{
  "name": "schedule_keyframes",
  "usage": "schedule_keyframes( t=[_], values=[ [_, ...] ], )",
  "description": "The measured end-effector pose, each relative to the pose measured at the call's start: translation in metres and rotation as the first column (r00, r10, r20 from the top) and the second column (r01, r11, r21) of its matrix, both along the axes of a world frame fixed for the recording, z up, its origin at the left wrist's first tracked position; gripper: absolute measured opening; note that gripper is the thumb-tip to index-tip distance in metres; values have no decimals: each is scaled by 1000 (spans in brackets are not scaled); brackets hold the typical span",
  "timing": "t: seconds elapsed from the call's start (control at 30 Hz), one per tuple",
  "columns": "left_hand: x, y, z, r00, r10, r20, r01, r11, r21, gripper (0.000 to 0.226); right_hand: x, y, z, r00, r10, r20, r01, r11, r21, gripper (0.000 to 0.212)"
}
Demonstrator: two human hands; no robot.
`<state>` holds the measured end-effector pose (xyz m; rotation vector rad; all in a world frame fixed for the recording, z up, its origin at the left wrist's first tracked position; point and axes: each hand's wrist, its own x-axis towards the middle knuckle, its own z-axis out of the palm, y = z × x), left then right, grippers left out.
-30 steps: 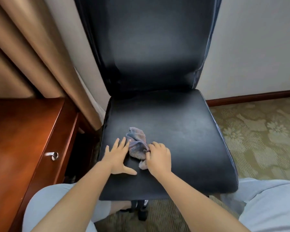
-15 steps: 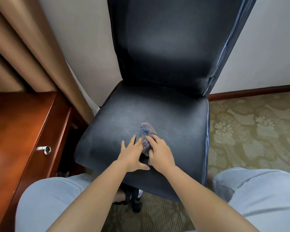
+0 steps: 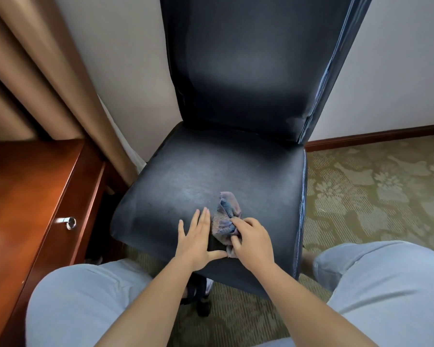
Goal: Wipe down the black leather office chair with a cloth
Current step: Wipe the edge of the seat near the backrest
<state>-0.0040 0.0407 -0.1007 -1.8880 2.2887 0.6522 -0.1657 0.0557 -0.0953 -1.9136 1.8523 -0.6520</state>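
Since a second ago the chair (image 3: 226,171) has been swung round, so that its seat is now seen at an angle with the front left corner turned toward the desk (image 3: 30,196); the cloth (image 3: 224,219) and both hands have stayed together on the seat, now lying nearer its front right part.

The cloth is bunched into a crumpled wad on the front half of the seat. It is gripped by the right hand (image 3: 252,242), whose fingers are curled over its near edge. The left hand (image 3: 197,240) is laid flat on the leather just beside the cloth, fingers straight and spread, thumb reaching toward the wad; nothing is held by it, and the seat appears to be steadied.

As to progress, the seat is being worked and is judged only partly done: a dull, hazy patch is seen across its middle. Whether this is dust or reflected light cannot be told. The backrest (image 3: 248,66) shows a similar sheen and is not being touched. The backrest, the sides and the rest of the seat are judged to remain.
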Motion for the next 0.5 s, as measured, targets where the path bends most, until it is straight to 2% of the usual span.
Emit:
schedule_keyframes(
  t=[0.1, 0.2, 0.43, 0.5],
  values=[
    [4, -5, -2, 994, -59, 92, 60, 998, -12, 116, -2, -3, -1, 1000, 8, 3, -8, 998, 67, 43],
    [14, -13, -7, 990, -92, 108, 92, 996, 0, 120, -1, -7, 0, 1000, 18, -6, -17, 992, 122, 43],
    [36, -29, -13, 970, -182, 160, 182, 983, 14, 123, 1, -16, 5, 992, 126, -24, -124, 989, 78, 39],
    [43, -35, -13, 962, -209, 175, 211, 977, 8, 122, 2, -18, 6, 993, 110, -33, -108, 993, 57, 37]
  ],
)
